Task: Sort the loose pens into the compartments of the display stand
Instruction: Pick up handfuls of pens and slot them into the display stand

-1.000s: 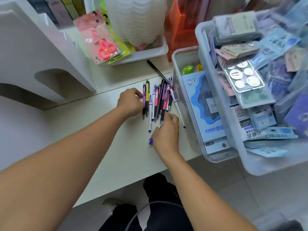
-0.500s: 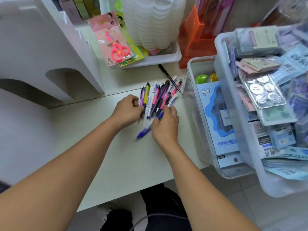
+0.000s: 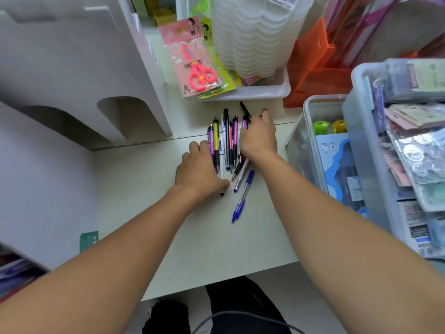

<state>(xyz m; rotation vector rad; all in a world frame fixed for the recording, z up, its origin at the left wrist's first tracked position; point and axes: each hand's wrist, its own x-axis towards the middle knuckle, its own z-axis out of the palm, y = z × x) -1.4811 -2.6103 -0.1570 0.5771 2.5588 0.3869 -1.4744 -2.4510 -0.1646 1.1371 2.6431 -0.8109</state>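
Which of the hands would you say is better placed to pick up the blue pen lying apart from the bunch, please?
Probably the right hand. The blue pen lies on the right side of the pen bunch, just beside the right forearm, while the left hand rests against the bunch's left edge and would have to cross over it.

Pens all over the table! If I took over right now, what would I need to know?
Left hand: lies on the left side of the pen pile, fingers on the pens; no clear grip.
Right hand: rests over the pile's right side, fingers curled; whether it grips a pen is unclear.
One blue pen lies apart, nearer you.
White display stand: back left; no pens visible in it.
Done: pens gathered. Left: sort all into compartments.
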